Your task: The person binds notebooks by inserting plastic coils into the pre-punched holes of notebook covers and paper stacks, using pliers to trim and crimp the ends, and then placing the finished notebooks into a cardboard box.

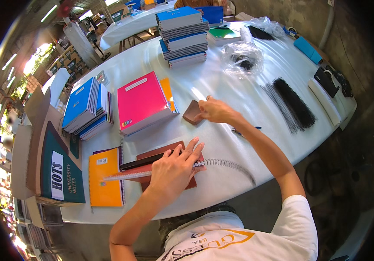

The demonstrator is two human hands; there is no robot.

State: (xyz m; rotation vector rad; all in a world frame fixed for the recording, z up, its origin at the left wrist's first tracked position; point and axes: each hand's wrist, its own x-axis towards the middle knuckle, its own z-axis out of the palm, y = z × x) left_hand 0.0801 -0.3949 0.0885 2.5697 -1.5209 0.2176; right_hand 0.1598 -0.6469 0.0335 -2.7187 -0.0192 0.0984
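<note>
My left hand (176, 167) lies with fingers spread over a narrow white-edged bundle of pages (137, 175), pressing it on a reddish-brown board (190, 185). Beside the bundle a black bar (137, 163) crosses the board. A loose wire coil (230, 164) runs out to the right from under that hand and curves down toward the table's near edge. Farther off, my right hand (217, 110) grips the right side of a small brown block (192, 113), with the thumb against it. What lies beneath my left palm is hidden.
A thick pink notebook stack (139, 100), blue notebooks (82, 104) and an orange notebook (105, 178) stand left. A tall notebook pile (182, 39) rises behind. Black coils (293, 104) and a pen (245, 129) lie right. A carton (61, 169) borders the left edge.
</note>
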